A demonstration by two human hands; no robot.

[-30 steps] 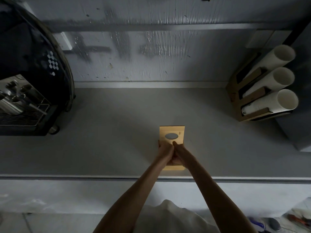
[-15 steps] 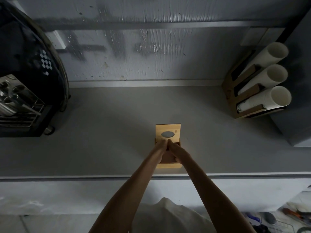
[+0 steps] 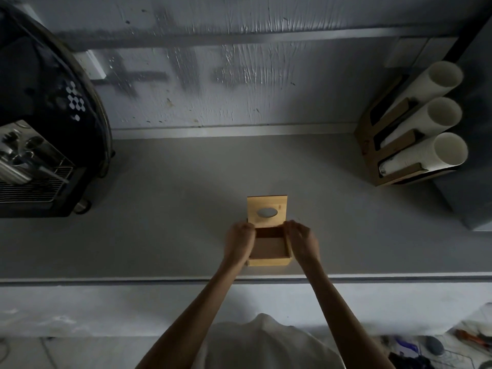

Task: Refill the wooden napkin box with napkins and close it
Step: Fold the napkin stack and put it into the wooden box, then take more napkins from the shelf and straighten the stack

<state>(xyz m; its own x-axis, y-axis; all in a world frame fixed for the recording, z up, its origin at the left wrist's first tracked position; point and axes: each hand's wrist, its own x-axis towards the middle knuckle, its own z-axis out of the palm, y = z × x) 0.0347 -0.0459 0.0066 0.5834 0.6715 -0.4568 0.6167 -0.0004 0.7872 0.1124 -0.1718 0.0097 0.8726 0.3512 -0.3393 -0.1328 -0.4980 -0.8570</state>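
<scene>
A small wooden napkin box (image 3: 268, 261) stands on the grey counter near its front edge. Its lid (image 3: 267, 210), which has an oval slot, is swung up and leans back. The inside of the box is dark and I see no napkins in it. My left hand (image 3: 237, 242) rests against the box's left wall, fingers curled at the top corner by the hinge. My right hand (image 3: 302, 241) is on the right wall in the same way. No napkins show anywhere in view.
A black coffee machine (image 3: 45, 123) with a metal drip grate fills the left side. A wooden cup holder (image 3: 394, 145) with three stacks of white cups stands at the back right. The counter's front edge (image 3: 159, 280) runs just below the box.
My hands were together inside or over the box's middle. They have since parted to the left and right walls, uncovering the dark inside. The lid stays up.
</scene>
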